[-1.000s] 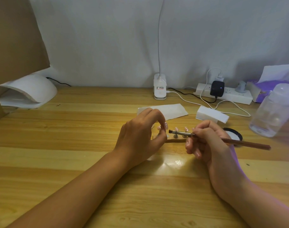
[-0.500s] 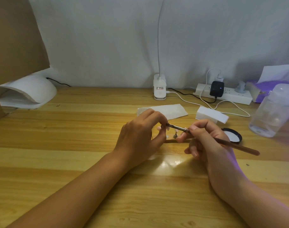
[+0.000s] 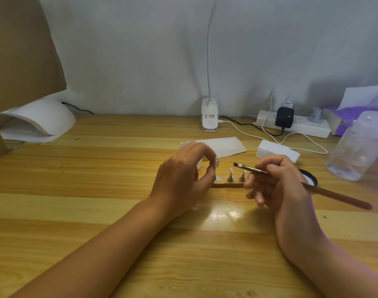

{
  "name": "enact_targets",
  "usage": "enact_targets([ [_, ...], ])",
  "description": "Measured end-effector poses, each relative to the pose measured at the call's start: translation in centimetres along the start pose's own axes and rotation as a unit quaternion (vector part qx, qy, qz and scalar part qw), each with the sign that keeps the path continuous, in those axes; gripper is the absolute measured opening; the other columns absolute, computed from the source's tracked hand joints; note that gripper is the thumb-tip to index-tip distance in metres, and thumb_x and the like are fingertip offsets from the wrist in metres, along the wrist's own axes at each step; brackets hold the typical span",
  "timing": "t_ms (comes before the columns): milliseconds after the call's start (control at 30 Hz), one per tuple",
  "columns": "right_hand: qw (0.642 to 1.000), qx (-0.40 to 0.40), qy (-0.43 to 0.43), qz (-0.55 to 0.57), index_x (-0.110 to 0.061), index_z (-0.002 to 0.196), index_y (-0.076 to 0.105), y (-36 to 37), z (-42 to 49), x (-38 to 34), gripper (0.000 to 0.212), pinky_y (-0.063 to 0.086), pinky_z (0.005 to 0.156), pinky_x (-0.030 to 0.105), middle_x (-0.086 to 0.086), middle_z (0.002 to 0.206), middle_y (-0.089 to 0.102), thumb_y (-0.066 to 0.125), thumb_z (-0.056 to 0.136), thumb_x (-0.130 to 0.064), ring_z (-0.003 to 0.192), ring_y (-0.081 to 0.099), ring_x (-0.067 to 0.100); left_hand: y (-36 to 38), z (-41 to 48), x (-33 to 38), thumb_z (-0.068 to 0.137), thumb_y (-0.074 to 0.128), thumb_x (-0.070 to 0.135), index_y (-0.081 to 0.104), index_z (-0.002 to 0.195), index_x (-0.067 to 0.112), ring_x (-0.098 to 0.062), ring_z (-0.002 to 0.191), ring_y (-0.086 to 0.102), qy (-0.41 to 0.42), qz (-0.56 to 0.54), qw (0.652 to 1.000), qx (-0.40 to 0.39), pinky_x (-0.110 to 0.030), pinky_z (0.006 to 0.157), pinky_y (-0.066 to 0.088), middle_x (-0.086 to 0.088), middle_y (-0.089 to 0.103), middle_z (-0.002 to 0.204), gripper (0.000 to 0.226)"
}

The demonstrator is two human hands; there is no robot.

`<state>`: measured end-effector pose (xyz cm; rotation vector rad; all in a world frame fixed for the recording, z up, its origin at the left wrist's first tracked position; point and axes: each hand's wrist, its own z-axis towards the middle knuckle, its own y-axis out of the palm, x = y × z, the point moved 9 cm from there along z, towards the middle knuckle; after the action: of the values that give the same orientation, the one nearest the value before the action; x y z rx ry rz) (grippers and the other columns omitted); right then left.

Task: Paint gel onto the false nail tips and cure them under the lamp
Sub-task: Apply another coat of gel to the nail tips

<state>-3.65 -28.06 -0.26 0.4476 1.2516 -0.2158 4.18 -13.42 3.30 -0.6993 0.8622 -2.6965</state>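
Observation:
My left hand pinches a small stand carrying a pale pink false nail tip, held just above the table. My right hand grips a brown-handled gel brush like a pen; its dark bristles point left, a short gap away from the held tip. Two more nail tips on metal stands sit on a brown wooden strip between my hands. The white curing lamp stands at the far left of the table.
A black-rimmed jar lid lies behind my right hand. A clear plastic bottle stands at the right. A white block, a paper sheet, a clip lamp base and a power strip with cables line the back.
The brush tip touched the held nail half a second ago; it has now drawn back to the right, leaving a gap. My left hand still holds the tip in place.

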Motion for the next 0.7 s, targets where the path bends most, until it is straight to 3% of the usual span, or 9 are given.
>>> enact_targets([
  [67,1.0,-0.022,0.013,0.016,-0.013,0.091,0.056,0.4,0.0,0.3,0.021,0.049,0.054,0.026,0.009,0.065,0.063,0.04,0.083,-0.026,0.056,0.052,0.022,0.0,0.0,-0.2,0.085,0.069,0.011,0.061,0.091,0.02,-0.006,0.05,0.049,-0.007,-0.001,1.0,0.0,-0.026,0.051,0.043,0.007,0.064,0.092,0.014],
  [167,0.997,-0.064,0.04,0.015,-0.008,0.094,0.053,1.4,0.1,1.0,0.027,0.05,0.077,0.051,0.01,0.063,0.06,0.039,0.081,-0.027,0.055,0.051,0.02,0.1,0.1,-0.6,0.086,0.068,0.012,0.06,0.092,0.019,-0.007,0.051,0.053,-0.018,-0.013,1.0,-0.003,-0.022,0.052,0.039,0.007,0.064,0.092,0.012],
  [233,0.995,-0.082,0.056,0.023,-0.007,0.095,0.052,1.8,0.1,1.3,0.028,0.044,0.087,0.058,0.011,0.064,0.059,0.038,0.082,-0.027,0.056,0.051,0.021,0.0,0.1,-0.9,0.087,0.068,0.012,0.06,0.092,0.02,-0.007,0.052,0.052,-0.029,-0.015,0.999,0.003,-0.021,0.052,0.038,0.009,0.062,0.089,0.013],
  [400,0.989,-0.114,0.063,0.063,-0.008,0.094,0.052,2.4,0.5,1.2,0.027,0.05,0.067,0.032,0.014,0.069,0.059,0.038,0.082,-0.027,0.066,0.057,0.024,0.1,0.0,-1.4,0.086,0.067,0.014,0.059,0.091,0.022,-0.007,0.053,0.051,-0.045,-0.026,0.999,0.005,-0.023,0.052,0.037,0.01,0.061,0.09,0.013],
  [567,0.991,-0.101,0.051,0.068,-0.008,0.096,0.055,2.1,0.9,0.9,0.028,0.05,0.082,0.04,0.016,0.072,0.063,0.037,0.087,-0.027,0.078,0.067,0.032,0.2,0.1,-1.0,0.082,0.064,0.022,0.058,0.087,0.022,-0.008,0.052,0.051,-0.031,-0.03,0.999,-0.008,-0.023,0.051,0.038,0.01,0.063,0.088,0.007],
  [700,0.996,-0.035,0.05,0.068,-0.007,0.094,0.055,0.1,1.5,1.1,0.03,0.049,0.069,0.034,0.011,0.067,0.06,0.028,0.099,-0.019,0.069,0.061,0.022,1.3,-0.3,-1.0,0.079,0.062,0.029,0.058,0.084,0.03,-0.007,0.055,0.052,-0.042,-0.04,0.996,-0.066,-0.029,0.054,0.044,0.012,0.066,0.09,0.007],
])
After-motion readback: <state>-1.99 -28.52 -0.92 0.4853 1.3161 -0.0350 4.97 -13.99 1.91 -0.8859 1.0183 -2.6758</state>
